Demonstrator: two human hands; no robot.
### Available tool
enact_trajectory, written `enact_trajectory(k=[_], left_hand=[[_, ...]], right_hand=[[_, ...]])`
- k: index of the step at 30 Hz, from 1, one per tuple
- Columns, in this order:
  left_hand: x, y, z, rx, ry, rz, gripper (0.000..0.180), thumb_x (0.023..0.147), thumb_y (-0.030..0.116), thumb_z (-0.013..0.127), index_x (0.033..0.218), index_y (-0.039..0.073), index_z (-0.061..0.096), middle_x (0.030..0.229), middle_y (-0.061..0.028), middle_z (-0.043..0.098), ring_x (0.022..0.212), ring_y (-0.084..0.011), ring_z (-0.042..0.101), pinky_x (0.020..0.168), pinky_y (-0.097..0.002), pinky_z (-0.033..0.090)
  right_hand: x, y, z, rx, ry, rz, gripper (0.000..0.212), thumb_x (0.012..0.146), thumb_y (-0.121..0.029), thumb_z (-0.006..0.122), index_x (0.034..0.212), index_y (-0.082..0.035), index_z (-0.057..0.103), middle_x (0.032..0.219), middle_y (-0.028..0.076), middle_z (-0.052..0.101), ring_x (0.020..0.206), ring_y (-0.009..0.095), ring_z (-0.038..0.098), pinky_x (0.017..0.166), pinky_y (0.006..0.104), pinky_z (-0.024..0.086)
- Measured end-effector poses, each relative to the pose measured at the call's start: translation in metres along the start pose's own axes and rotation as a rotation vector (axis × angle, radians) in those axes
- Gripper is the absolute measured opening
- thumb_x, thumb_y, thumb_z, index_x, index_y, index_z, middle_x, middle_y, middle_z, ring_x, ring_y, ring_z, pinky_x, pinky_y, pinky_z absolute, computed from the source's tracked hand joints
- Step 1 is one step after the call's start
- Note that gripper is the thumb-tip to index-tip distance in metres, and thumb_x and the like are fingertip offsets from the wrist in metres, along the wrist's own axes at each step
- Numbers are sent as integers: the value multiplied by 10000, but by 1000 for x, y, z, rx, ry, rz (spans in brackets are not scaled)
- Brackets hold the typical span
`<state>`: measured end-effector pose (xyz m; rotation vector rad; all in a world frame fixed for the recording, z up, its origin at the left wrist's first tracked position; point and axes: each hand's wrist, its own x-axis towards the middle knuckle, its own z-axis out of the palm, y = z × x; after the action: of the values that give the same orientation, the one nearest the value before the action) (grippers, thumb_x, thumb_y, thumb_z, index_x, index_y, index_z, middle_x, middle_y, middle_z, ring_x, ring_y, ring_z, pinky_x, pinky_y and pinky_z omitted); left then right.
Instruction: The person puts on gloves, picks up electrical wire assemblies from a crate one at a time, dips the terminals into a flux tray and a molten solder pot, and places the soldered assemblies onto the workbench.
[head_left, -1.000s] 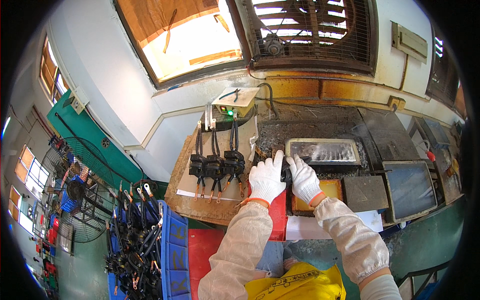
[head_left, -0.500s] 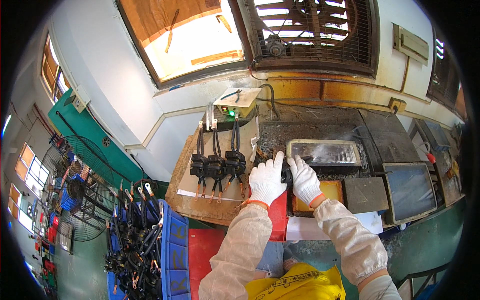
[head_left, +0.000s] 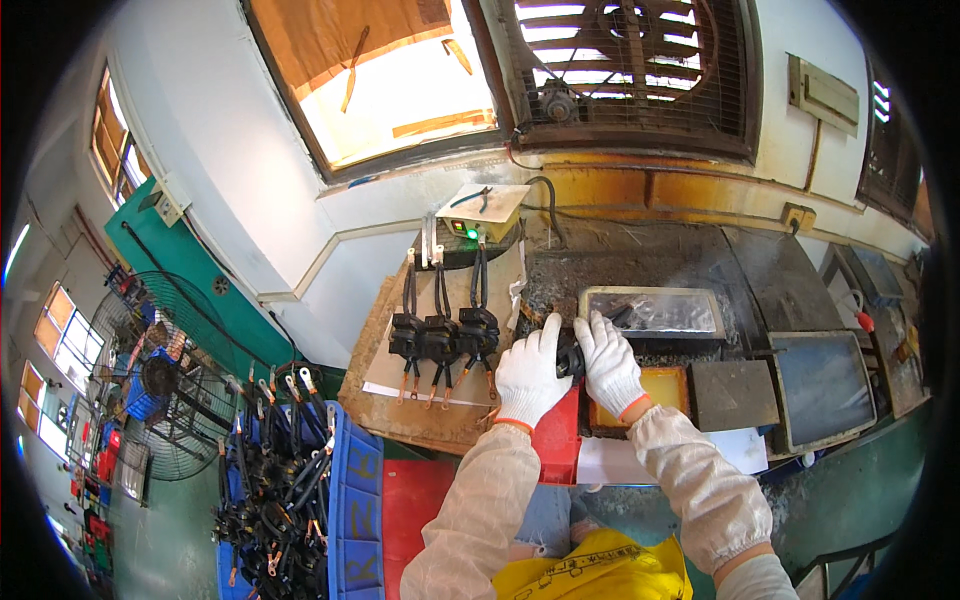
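Observation:
Between my gloved hands is a black cable assembly (head_left: 571,360), its body mostly hidden by the fingers. My left hand (head_left: 532,374) is closed on its left side, and my right hand (head_left: 610,368) grips it from the right. Dark lead ends (head_left: 624,315) reach over the left end of a rectangular metal pot (head_left: 668,313) with a shiny, silvery surface; whether they touch it, I cannot tell. To the left, three similar black cable assemblies (head_left: 440,340) lie side by side on a board, copper ends toward me.
A blue crate (head_left: 355,500) full of cable assemblies (head_left: 280,490) stands lower left, near a caged fan (head_left: 160,385). A control box (head_left: 482,212) with pliers (head_left: 484,196) sits behind the board. Right of my hands are a yellowish tray (head_left: 665,385), a dark block (head_left: 733,394) and a grey-topped tray (head_left: 822,388).
The view has shifted slightly. Both hands keep hold of the cable assembly beside the pot, with hardly any movement.

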<state>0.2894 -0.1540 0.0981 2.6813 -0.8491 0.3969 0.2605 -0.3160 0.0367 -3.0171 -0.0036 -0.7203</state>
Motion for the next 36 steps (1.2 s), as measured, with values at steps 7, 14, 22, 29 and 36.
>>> enact_trajectory(k=[7, 14, 22, 29, 36], left_hand=[[-13, -5, 11, -64, 229, 19, 934, 662, 277, 846, 1471, 150, 398, 1095, -100, 656, 967, -321, 649, 820, -469, 529], [-17, 0, 18, -8, 295, -41, 943, 658, 304, 854, 1471, 145, 405, 1103, -83, 646, 926, -299, 644, 774, -457, 518], [-17, 8, 12, 8, 150, -168, 937, 666, 273, 841, 1472, 115, 389, 1134, -107, 647, 986, -322, 641, 821, -473, 521], [-17, 7, 16, 27, 265, -130, 906, 679, 274, 838, 1458, 116, 403, 1084, -97, 654, 936, -328, 652, 788, -475, 531], [-12, 8, 24, 104, 222, -171, 951, 666, 307, 844, 1477, 112, 386, 1061, -88, 650, 905, -305, 656, 752, -462, 530]], right_hand=[[-3, -7, -26, 112, 111, -57, 665, 818, -93, 543, 1465, -28, 404, 1460, 272, 437, 1335, 441, 452, 1139, 508, 354], [4, -4, -38, 166, 379, -91, 672, 780, -55, 578, 1436, -16, 439, 1439, 257, 468, 1328, 437, 459, 1152, 518, 343], [4, 3, -32, 271, 236, -23, 591, 768, -16, 599, 1354, -35, 521, 1371, 192, 566, 1268, 361, 540, 1099, 434, 416], [12, -5, 12, 1056, 163, 636, 478, 898, -203, 698, 1297, 17, 555, 1144, 183, 694, 975, 242, 685, 882, 357, 531], [50, -25, 30, 1479, 250, 1005, 413, 828, -177, 785, 1141, -10, 573, 944, 75, 673, 807, 186, 633, 707, 346, 531]])
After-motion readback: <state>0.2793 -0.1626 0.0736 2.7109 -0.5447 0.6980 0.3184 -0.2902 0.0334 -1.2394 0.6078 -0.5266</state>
